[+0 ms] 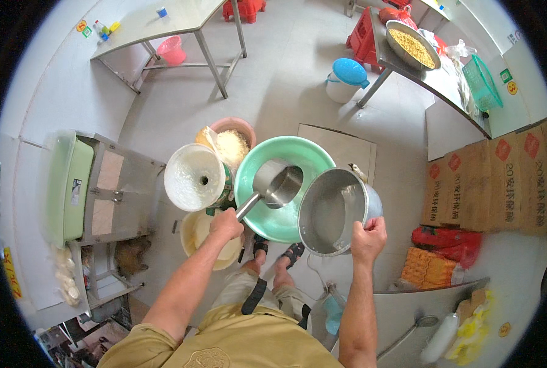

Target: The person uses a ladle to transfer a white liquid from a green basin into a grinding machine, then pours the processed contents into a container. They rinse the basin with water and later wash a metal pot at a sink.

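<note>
My left hand (226,226) grips the handle of a stainless steel dipper (280,187), whose bowl hangs over a wide green plastic basin (246,161). My right hand (368,237) holds a deep grey metal pot (331,211) at its rim or side handle. The pot is tilted, its mouth facing up towards me, and looks empty apart from wet-looking marks inside. It overlaps the basin's right side. Left of the basin is a white hopper (190,161) with a dark hole at its bottom. Behind it sits a pink tub (243,123) with pale crumbly matter (232,146). A cream bucket (190,239) stands below my left hand.
A metal cabinet (131,184) bearing a green tub (78,184) stands left. Flattened cardboard boxes (480,184) lean at right. Beyond are a blue-lidded bucket (345,85), a steel table (432,82) with a bowl of yellow beans (412,48), and another table (163,34).
</note>
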Demonstrator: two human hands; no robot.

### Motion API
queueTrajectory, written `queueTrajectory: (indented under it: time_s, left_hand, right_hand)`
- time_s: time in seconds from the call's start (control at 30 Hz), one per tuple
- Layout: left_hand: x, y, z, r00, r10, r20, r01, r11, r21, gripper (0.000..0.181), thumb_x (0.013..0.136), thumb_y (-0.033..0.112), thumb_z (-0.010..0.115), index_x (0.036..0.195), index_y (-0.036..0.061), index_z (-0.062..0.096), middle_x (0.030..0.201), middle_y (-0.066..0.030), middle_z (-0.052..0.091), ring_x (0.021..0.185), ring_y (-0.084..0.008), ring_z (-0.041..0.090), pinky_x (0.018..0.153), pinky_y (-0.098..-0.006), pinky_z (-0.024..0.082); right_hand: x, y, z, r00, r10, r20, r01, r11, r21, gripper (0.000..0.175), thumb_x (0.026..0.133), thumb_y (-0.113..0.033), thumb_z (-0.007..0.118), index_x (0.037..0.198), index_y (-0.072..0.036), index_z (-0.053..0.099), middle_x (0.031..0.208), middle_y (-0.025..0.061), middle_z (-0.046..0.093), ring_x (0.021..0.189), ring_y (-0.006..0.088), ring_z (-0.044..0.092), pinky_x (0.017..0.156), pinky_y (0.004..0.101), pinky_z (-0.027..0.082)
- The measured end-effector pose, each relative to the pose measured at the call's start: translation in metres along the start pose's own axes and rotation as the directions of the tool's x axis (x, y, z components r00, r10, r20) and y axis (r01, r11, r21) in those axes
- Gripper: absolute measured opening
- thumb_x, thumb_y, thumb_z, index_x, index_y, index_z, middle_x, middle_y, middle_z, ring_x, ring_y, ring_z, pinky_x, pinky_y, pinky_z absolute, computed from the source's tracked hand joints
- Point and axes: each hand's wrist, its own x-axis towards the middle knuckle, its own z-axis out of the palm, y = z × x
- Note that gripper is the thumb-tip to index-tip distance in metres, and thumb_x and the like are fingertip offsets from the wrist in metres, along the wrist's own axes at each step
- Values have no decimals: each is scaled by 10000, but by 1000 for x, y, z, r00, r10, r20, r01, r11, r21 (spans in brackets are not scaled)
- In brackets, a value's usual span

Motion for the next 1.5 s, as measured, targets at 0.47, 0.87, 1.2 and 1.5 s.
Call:
queueTrajectory:
  time_s: [0.47, 0.87, 1.2, 1.5]
  left_hand:
    - [4, -3, 54, 980, 92, 174, -17, 921, -390, 266, 788, 104, 625, 1023, -17, 655, 767, -191, 694, 614, -311, 696, 561, -434, 545]
    - [2, -13, 58, 979, 146, 141, -80, 915, -395, 330, 788, 124, 623, 1076, -33, 653, 940, -250, 708, 886, -408, 702, 784, -487, 555]
    - [-10, -31, 62, 970, 109, 216, 37, 816, -577, 248, 770, 129, 633, 928, -54, 687, 705, -207, 690, 603, -316, 697, 574, -428, 560]
    - [-7, -71, 52, 921, 254, 294, 2, 754, -656, 288, 748, 213, 693, 878, -43, 681, 604, -122, 642, 445, -212, 595, 454, -362, 506]
  right_hand:
    - [35, -64, 40, 643, -749, 158, 766, 627, -141, 242, 684, 46, 643, 739, -70, 437, 674, 101, 472, 581, 312, 543, 501, 411, 451]
    - [43, -103, 49, 377, -912, 161, 925, 361, -119, 274, 691, 39, 624, 680, -103, 390, 657, 65, 422, 544, 220, 515, 435, 347, 437]
    - [36, -122, 37, 318, -926, 203, 948, 314, -53, 299, 604, 66, 643, 677, -82, 393, 639, 83, 407, 526, 255, 497, 442, 370, 424]
    - [39, -117, 4, 726, -686, -44, 686, 727, -24, 324, 684, 97, 646, 706, -82, 376, 680, 52, 364, 568, 206, 388, 525, 328, 375]
